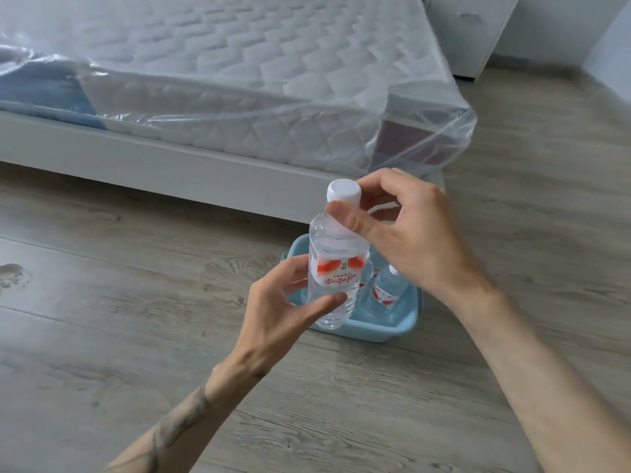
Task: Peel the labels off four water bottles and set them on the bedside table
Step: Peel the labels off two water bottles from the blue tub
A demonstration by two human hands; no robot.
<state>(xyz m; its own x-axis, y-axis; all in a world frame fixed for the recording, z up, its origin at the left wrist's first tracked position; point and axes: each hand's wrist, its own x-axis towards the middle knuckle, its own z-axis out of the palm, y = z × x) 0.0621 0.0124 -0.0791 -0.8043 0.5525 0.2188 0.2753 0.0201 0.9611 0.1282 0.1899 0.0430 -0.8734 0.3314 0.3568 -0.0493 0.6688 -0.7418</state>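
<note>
Both forearms reach in from the bottom edge, the left one tattooed, and meet on one bottle that I hold upright in the air. My right hand pinches the neck just under the white cap, thumb on the near side and fingers curled round the far side. My left hand cups the lower body, thumb pressed on the clear plastic just below the label and fingers wrapped behind it. That label, white with red patches and red script, is wholly on and rings the bottle between my two grips. Directly beneath my hands a pale blue tub sits on the grey wood floor. Below my right wrist another bottle stands in the tub, label on; more may be hidden behind the one I hold, but I cannot tell how many. Beyond my hands lies a mattress wrapped in clear plastic, and a white cabinet stands well past it, up to the right.
</note>
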